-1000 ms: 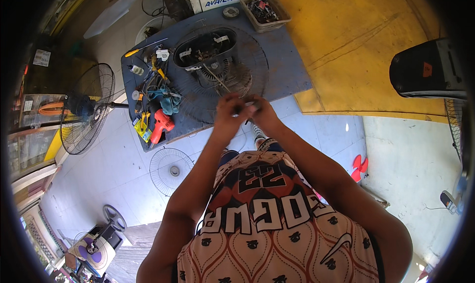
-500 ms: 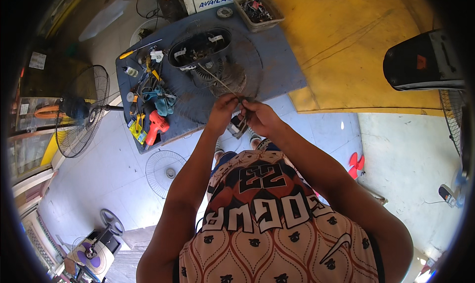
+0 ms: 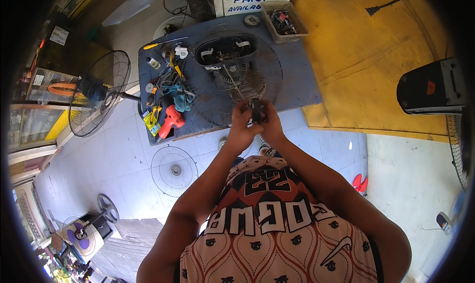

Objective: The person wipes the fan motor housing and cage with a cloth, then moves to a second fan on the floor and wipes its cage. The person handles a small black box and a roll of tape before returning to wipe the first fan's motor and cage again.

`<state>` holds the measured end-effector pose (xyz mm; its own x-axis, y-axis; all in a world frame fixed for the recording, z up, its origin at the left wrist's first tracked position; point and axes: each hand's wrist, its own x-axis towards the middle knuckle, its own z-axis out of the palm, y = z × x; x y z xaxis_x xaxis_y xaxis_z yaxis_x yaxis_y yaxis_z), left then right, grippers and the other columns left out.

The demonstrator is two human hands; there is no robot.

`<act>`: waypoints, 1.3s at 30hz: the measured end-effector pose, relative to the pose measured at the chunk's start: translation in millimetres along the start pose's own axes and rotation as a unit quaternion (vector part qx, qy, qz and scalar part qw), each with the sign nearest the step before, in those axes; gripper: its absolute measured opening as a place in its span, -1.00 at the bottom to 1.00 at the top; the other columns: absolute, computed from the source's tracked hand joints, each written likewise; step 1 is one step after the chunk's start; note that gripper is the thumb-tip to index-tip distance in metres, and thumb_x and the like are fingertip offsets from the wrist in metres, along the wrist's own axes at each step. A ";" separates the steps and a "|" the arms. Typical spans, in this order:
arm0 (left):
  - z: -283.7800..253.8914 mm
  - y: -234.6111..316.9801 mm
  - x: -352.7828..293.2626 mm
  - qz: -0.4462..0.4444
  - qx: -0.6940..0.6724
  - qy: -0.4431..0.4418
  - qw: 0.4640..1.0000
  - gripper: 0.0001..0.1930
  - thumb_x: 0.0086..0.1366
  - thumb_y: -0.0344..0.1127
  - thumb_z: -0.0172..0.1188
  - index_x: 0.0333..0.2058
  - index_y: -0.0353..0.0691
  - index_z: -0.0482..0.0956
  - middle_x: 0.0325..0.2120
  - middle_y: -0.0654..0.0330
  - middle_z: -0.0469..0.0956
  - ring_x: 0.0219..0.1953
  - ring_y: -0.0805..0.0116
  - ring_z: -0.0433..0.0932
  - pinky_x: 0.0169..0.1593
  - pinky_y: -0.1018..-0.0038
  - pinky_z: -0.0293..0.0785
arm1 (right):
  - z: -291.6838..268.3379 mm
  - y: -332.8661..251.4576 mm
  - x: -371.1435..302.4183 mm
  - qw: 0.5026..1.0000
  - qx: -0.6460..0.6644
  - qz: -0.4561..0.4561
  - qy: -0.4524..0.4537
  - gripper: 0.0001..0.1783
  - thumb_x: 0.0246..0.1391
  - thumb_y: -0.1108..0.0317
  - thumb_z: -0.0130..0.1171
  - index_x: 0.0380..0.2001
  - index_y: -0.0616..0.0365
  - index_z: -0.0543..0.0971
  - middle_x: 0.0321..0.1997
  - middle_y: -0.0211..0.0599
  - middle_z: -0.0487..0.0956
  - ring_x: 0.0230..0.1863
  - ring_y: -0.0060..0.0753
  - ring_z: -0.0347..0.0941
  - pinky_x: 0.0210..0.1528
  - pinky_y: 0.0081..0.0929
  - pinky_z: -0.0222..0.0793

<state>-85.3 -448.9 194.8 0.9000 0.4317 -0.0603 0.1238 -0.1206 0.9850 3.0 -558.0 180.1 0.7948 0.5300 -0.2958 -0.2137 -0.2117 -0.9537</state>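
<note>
Near the frame's centre, a small dark part (image 3: 256,110) points lengthwise up the frame between left hand (image 3: 242,127) and right hand (image 3: 271,125), neither nearer that I can see, both fingertip grips closed on it, below the oval housing (image 3: 251,53) at upper middle.

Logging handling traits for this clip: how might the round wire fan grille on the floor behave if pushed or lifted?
The grille is probably light for its size, being mostly thin, spaced wires. Its ringed, spoked form suggests it would flex slightly rather than flop. Lying flat, it would likely slide, not roll.
</note>
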 end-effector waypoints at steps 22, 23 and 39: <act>-15.9 -55.6 -15.1 -0.172 0.114 0.070 0.976 -0.43 0.53 0.10 -0.08 -0.22 -0.36 0.66 -0.46 -0.11 0.64 -0.40 -0.13 0.64 -0.33 0.16 0.54 | 63.2 5.8 41.8 0.980 0.155 0.088 0.085 -0.82 0.32 0.40 0.21 -0.17 0.33 0.65 -0.33 -0.45 0.57 -0.36 -0.57 0.37 -0.25 -0.52 0.28; -16.8 -56.6 -22.9 -0.184 0.115 0.067 0.974 -0.45 0.52 0.09 -0.07 -0.22 -0.34 0.67 -0.46 -0.10 0.64 -0.39 -0.12 0.64 -0.32 0.15 0.54 | 62.7 5.4 37.5 0.975 0.167 0.129 0.064 -0.82 0.33 0.40 0.20 -0.17 0.33 0.65 -0.35 -0.45 0.56 -0.35 -0.58 0.36 -0.24 -0.52 0.27; 5.1 -78.2 74.5 0.078 0.022 -0.192 0.978 -0.57 0.29 -0.60 0.21 0.12 -0.16 0.62 0.35 0.11 0.31 0.32 0.17 0.42 0.22 0.32 0.51 | -25.5 4.8 -5.1 0.840 0.503 0.197 -0.051 -0.80 0.44 0.28 0.10 -0.02 0.13 0.55 -0.16 -0.36 0.61 -0.15 -0.45 0.56 -0.02 -0.41 0.49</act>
<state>-25.8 -411.9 112.4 0.9989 0.0389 0.0255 -0.0172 -0.2004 0.9796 12.5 -582.7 178.4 0.5075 0.6601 -0.5539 -0.8617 0.3866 -0.3287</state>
